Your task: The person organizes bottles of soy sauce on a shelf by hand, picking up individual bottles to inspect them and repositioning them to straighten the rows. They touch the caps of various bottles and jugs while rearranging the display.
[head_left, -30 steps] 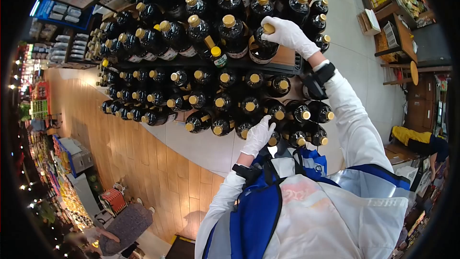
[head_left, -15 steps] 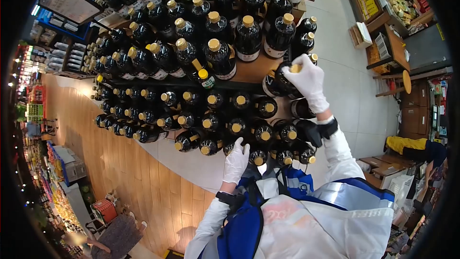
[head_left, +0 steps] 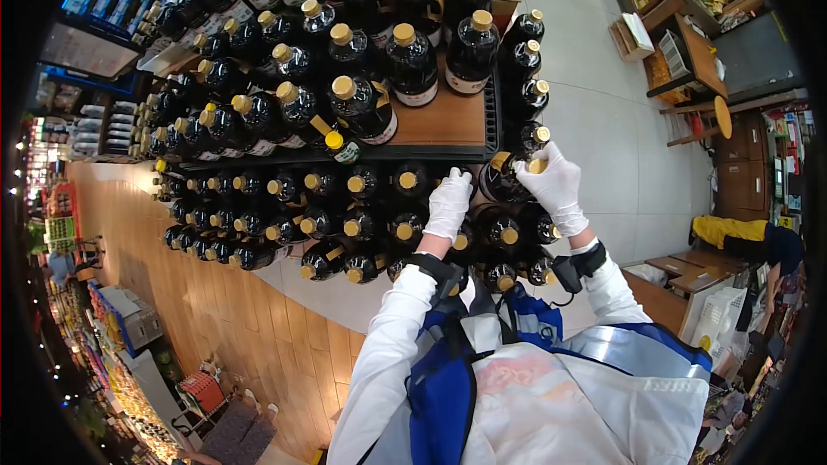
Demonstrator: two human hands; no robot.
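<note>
Both my hands wear white gloves. My right hand [head_left: 553, 188] is closed round the gold cap of a dark bottle [head_left: 500, 179], just off the front right corner of the wooden shelf [head_left: 439, 127]. To its left, my left hand [head_left: 450, 205] reaches among the lower rows of bottles, its fingers curled over the top of one; that bottle's cap is hidden under the glove. Dark bottles with gold caps [head_left: 405, 228] stand in close rows about both hands. A small bottle with a yellow cap [head_left: 343, 148] stands at the shelf's front edge.
More large dark bottles [head_left: 412, 65] stand on the shelf behind. A column of bottles [head_left: 527, 60] runs along its right side. Farther right are a wooden stool [head_left: 722, 117] and a person in yellow and dark clothes [head_left: 732, 231]. Another person's dark patterned clothing [head_left: 237, 432] shows at lower left.
My left hand has moved up and right from the front bottles towards my right hand. My right hand, with the bottle, has come lower, away from the shelf. The whole view has shifted.
</note>
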